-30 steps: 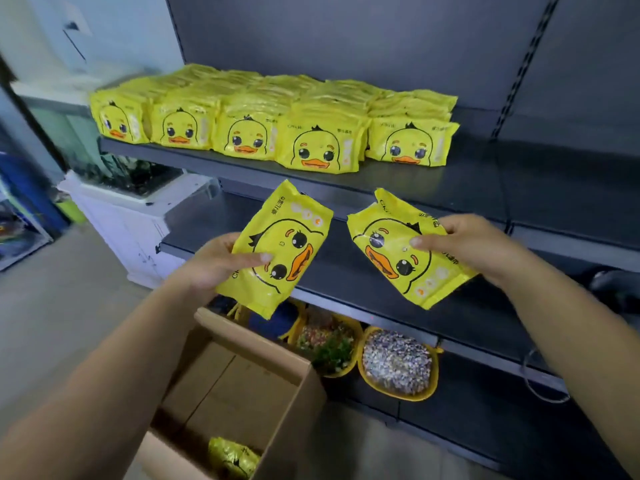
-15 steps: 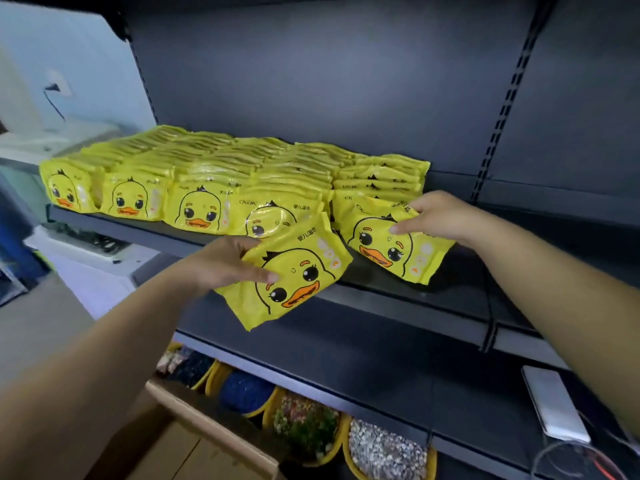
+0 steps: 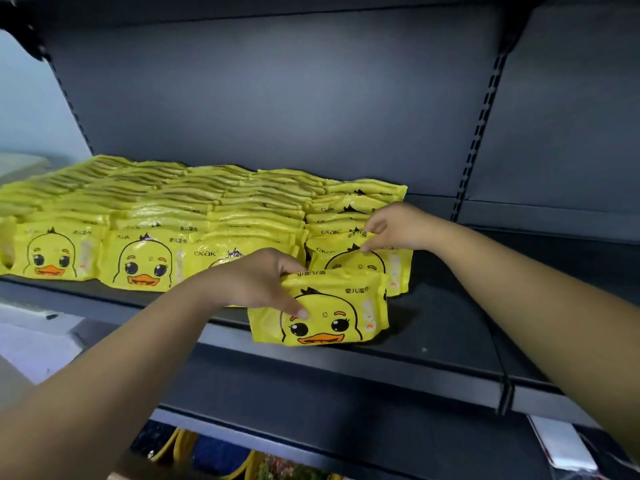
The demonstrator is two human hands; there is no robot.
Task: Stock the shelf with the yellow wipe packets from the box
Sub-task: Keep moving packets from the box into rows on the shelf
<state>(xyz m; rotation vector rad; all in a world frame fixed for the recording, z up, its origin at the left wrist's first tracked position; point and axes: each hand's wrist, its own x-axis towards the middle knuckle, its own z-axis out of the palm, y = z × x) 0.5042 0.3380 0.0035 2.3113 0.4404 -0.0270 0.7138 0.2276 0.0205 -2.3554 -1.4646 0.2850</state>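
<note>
Several rows of yellow duck-face wipe packets (image 3: 145, 220) stand packed on the dark grey shelf (image 3: 450, 317), filling its left part. My left hand (image 3: 256, 282) grips one packet (image 3: 332, 313) by its top left, upright at the shelf's front edge. Behind it, my right hand (image 3: 398, 226) pinches the top of another packet (image 3: 391, 265) at the front of the rightmost row. The box is out of view.
The shelf's right part is bare, with a slotted upright (image 3: 478, 133) at the back panel. A lower shelf (image 3: 346, 396) runs below. A white flat object (image 3: 561, 445) lies at the lower right. Yellow baskets (image 3: 242, 465) show at the bottom.
Both packets have moved onto the shelf: the right one now stands against the rightmost row, the left one has turned upright at the front edge. The camera has tilted up and the box has left view.
</note>
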